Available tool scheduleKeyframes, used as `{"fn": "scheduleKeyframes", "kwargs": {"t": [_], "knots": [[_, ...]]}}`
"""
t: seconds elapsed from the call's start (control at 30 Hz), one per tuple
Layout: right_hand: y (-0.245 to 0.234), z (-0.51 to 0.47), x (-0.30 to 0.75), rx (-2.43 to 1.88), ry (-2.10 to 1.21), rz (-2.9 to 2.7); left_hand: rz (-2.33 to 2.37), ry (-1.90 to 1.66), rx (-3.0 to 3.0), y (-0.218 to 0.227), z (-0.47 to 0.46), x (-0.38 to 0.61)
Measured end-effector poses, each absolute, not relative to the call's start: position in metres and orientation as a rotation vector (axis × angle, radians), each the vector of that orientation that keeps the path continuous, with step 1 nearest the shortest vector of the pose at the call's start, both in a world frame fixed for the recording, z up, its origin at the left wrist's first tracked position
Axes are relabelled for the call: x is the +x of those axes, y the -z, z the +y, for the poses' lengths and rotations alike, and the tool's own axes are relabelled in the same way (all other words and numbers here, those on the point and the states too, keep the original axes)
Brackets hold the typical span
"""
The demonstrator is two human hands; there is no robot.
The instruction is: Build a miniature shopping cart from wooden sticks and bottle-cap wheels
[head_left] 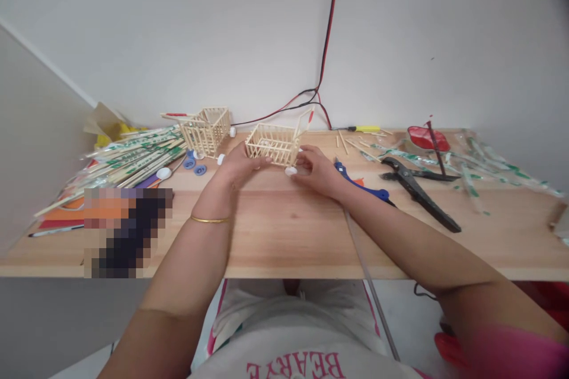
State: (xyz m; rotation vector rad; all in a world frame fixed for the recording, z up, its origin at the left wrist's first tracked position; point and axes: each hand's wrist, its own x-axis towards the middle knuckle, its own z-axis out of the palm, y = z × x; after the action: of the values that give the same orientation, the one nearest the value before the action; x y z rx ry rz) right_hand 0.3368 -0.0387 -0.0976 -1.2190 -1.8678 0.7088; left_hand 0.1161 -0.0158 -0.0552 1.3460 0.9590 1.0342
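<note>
Stick cart (279,153) between left grip (241,164) and right grip (318,172), both half-closed on its ends

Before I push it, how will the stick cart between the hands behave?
The stick cart is probably light for its size, being an open lattice of thin bars. Those bars suggest fragility; a hard squeeze might snap one. It may roll, given the white wheel at its lower right corner, though I can't see whether that turns.
</note>
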Motion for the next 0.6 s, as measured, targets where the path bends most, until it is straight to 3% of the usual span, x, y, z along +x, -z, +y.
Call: {"fn": "scheduleKeyframes", "kwargs": {"t": [0.6], "knots": [[0.0940,-0.0395,0.3367,-1.194,-0.663,-1.937,1.062,-0.980,1.495,0.0483,-0.0143,0.1169]]}}
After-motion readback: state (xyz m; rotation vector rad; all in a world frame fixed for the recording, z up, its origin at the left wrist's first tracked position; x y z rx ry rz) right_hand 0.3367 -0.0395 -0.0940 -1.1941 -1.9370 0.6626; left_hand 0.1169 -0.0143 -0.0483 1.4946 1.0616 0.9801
